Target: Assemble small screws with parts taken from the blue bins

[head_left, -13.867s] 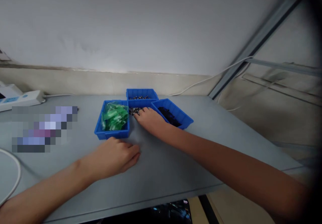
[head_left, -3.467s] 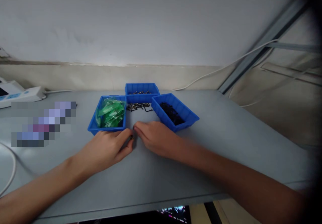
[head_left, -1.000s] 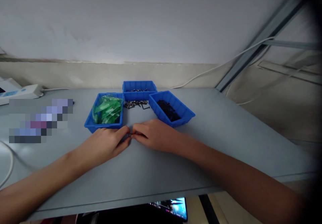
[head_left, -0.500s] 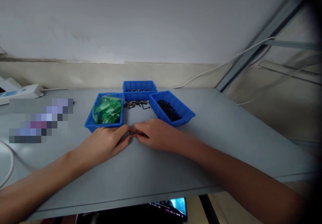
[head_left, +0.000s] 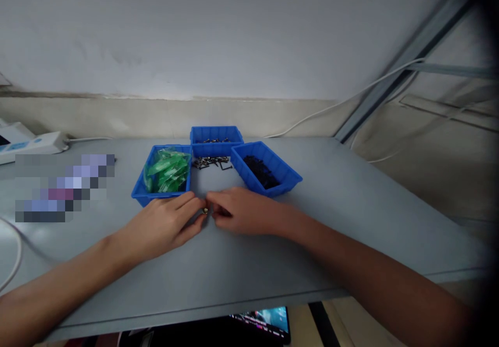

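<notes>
Pinching a small brassy part [head_left: 205, 210] in the grip of the left hand [head_left: 167, 219], over the worktop [head_left: 234, 269], near the blue tray [head_left: 145, 198] of green packets [head_left: 168, 171]; curling the right hand [head_left: 245, 210] just beside the part, unable to tell if gripping anything there

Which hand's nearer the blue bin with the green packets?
Left. The left hand is right at the near edge of the blue bin with green packets; the right hand is farther off, to the right beyond the left fingertips.
</notes>
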Demonstrator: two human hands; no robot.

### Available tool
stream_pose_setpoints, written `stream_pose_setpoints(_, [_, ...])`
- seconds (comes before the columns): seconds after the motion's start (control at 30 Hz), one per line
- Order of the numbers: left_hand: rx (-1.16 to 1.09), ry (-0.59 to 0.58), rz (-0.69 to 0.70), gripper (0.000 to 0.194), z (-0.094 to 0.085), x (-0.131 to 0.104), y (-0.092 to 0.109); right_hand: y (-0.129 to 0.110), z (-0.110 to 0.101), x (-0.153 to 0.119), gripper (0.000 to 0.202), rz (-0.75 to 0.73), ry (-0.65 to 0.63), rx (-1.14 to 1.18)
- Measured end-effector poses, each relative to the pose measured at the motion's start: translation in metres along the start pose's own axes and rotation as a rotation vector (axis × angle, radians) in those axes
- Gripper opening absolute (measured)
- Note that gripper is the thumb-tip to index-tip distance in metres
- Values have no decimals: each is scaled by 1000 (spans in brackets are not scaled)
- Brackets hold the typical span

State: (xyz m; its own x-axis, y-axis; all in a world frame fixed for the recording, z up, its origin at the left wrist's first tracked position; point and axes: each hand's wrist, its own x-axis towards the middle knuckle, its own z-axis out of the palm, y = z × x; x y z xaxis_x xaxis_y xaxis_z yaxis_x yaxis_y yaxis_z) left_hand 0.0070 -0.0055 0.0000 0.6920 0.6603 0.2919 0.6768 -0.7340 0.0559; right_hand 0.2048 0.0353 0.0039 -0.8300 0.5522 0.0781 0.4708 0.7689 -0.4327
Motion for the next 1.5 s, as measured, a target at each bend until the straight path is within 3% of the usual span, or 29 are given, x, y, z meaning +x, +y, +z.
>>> stream_pose_setpoints(0.13, [30,-10,12,23,-1,1,1,-1,-7,-2,6,6,-71,154])
stream_pose_setpoints(0.3, [25,-47,-5,20,-1,1,0,-2,-4,0,27,32,-40,165])
stream_pose_setpoints(0.57, [41,-22,23,24,3,0,-2,-2,3,1,22,24,13,60])
stream_pose_setpoints(1.0, [-9,-154,-75,23,0,2,-1,-5,-1,1,9,116,61,72])
stream_pose_setpoints(1.23, [22,-108,-74,25,-1,1,-2,-6,-3,3,31,77,32,60])
stream_pose_setpoints(1.37, [10,-95,-71,25,-1,1,-2,-6,-3,3,23,24,21,-19])
stream_pose_setpoints(1.5, [-12,-117,-61,26,-1,2,-2,-9,-4,3,13,65,36,11])
